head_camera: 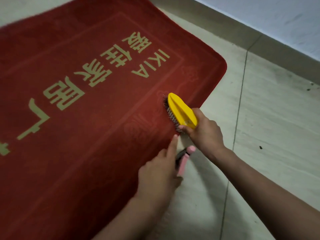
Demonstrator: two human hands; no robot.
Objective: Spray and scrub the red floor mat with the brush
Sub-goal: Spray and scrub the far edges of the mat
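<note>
Left hand (pixel 158 172): index finger straight, tip on the red floor mat's (pixel 83 129) near right edge. Pink-and-dark object (pixel 184 161) just beside it; cannot tell whether the other fingers hold it. Right hand (pixel 205 134) grips the yellow brush (pixel 181 110) by its rear end, bristles down on the mat border. Mat lies flat on the tiled floor (pixel 270 129); wall (pixel 259 19) beyond.

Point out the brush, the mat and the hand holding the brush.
brush (pixel 180 110): head view, on its yellow plastic back.
mat (pixel 103 144): head view, on plain red pile inside the border.
right hand (pixel 206 134): head view, on the back of the hand.
</note>
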